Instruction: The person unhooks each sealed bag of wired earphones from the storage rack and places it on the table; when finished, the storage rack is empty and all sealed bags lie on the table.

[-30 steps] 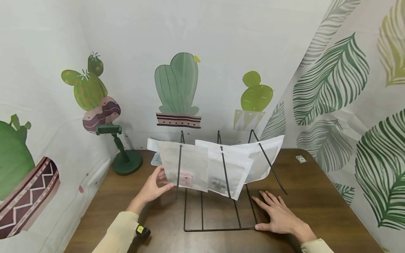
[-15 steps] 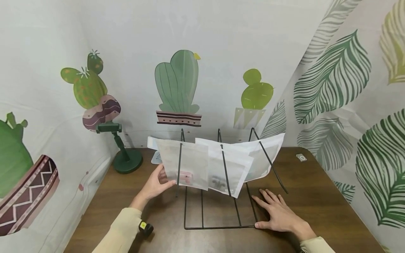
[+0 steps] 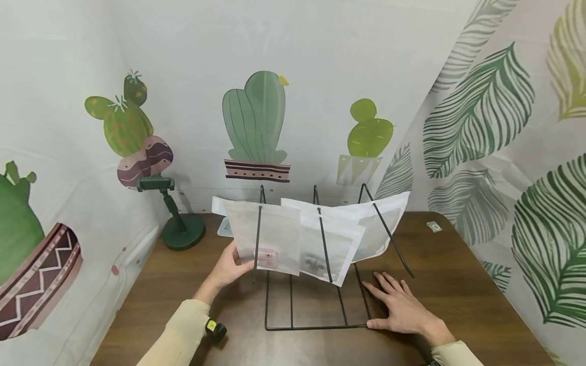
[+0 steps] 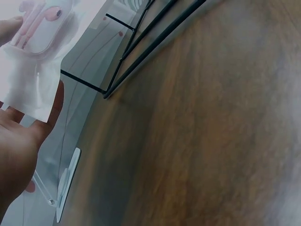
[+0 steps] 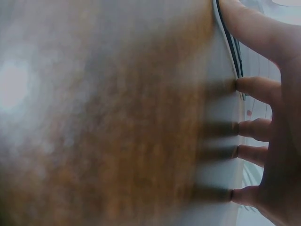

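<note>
A translucent zip pouch with pink wired earphones inside hangs at the left of a black wire rack. My left hand holds its lower left edge, thumb in front and fingers behind. A second white pouch, with a dark blurred item inside, hangs in the middle. A third pouch hangs at the right, its contents unclear. My right hand rests on the table with its fingers spread, the thumb at the rack base's front right corner.
A green phone stand is at the back left. A small white object lies at the back right of the brown table. Behind the left pouch shows a pale blue piece. Printed cloth hangs behind.
My left hand has shifted slightly right, and its thumb has come in over the front of the left pouch. The right hand and the rack stay put.
</note>
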A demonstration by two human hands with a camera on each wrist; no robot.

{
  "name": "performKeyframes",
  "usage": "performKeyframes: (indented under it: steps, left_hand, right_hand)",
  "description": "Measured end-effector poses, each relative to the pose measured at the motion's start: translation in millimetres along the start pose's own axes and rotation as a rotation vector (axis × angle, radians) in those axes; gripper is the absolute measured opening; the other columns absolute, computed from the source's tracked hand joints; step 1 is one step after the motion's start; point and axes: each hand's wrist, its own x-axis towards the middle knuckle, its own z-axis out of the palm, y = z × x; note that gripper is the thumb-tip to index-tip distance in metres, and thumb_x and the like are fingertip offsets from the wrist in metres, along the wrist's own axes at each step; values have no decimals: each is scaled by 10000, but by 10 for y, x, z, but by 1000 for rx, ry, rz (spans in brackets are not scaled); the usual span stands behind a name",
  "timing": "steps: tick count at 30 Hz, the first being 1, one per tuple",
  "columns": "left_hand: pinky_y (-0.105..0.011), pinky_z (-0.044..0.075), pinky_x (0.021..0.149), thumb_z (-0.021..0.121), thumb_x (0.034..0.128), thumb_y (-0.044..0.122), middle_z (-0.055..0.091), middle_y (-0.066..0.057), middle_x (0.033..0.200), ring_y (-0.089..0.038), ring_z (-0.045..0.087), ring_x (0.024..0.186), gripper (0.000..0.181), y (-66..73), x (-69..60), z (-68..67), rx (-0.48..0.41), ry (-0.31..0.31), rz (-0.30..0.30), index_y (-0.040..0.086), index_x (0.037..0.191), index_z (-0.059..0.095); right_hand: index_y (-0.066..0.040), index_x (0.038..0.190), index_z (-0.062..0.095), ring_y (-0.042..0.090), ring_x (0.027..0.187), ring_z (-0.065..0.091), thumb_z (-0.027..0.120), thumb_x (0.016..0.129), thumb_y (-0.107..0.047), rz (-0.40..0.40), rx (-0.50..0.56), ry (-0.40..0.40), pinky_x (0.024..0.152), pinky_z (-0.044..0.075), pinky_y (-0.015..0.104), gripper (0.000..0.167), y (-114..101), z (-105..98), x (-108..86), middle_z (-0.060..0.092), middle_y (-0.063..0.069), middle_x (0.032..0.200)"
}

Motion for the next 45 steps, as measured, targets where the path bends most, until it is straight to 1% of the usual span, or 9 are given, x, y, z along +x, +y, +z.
performKeyframes:
  steps: [3,10,21,23,29,32,40,43,45]
  left_hand:
    - [-241,553,834,694,832,-72,655,-13,1109,-69,643,1008,428,-4,19,22,-2,3,12,-50,1212,498]
    - [-253,563,832,676,856,-62,680,-57,1104,-81,659,999,366,5,28,60,-33,-9,1,-54,1190,527]
    - [-254,564,824,654,870,-71,678,77,1091,-75,658,990,331,24,-37,50,-39,-12,-14,-64,1183,547]
    - [-254,564,816,656,867,-72,680,63,1082,-72,658,977,329,2,-42,45,-28,-6,-21,-65,1177,548]
    - [-253,565,801,661,863,-75,678,-43,1097,-78,659,968,353,-196,-79,19,5,13,-45,-38,1195,548]
    - [-252,563,812,668,869,-51,673,-77,1116,-84,658,984,364,-214,-100,21,9,20,-44,-18,1210,545]
    - [-257,545,854,684,873,-5,659,-139,1161,-93,647,1018,383,-174,-144,4,32,24,-54,22,1230,548]
    - [-259,550,840,691,864,-14,658,-149,1167,-84,649,1006,394,-135,-159,-7,60,24,-64,26,1231,552]
    - [-264,558,815,692,856,-29,666,-148,1144,-79,651,986,384,-64,-163,-8,72,20,-49,-2,1214,557]
  right_hand:
    - [-189,1428,506,472,1359,367,609,733,-776,1,-7,-3,973,307,755,915,13,-5,8,418,231,1485]
    - [-189,1428,506,477,1356,369,616,732,-769,4,-9,1,966,309,761,913,18,-31,20,421,229,1483]
    - [-199,1445,482,481,1375,336,593,742,-780,15,25,-43,966,288,776,919,-10,-25,18,389,233,1502]
    - [-202,1447,480,479,1375,337,590,743,-782,16,19,-43,969,289,773,919,-10,-28,23,390,232,1502]
    - [-198,1448,479,486,1368,344,603,741,-771,13,29,-38,968,285,776,918,-20,-29,24,399,243,1492]
    - [-197,1450,476,486,1365,348,607,740,-768,12,28,-37,965,288,776,920,-24,-31,23,402,242,1491]
    - [-206,1450,474,487,1361,353,612,739,-765,11,26,-31,963,291,775,915,-33,-40,18,407,240,1487]
    - [-206,1452,472,489,1362,351,614,739,-763,11,29,-36,963,287,778,917,-33,-41,18,404,244,1488]
    - [-210,1454,468,489,1366,345,612,737,-767,13,30,-40,964,285,779,919,-31,-38,19,401,244,1490]
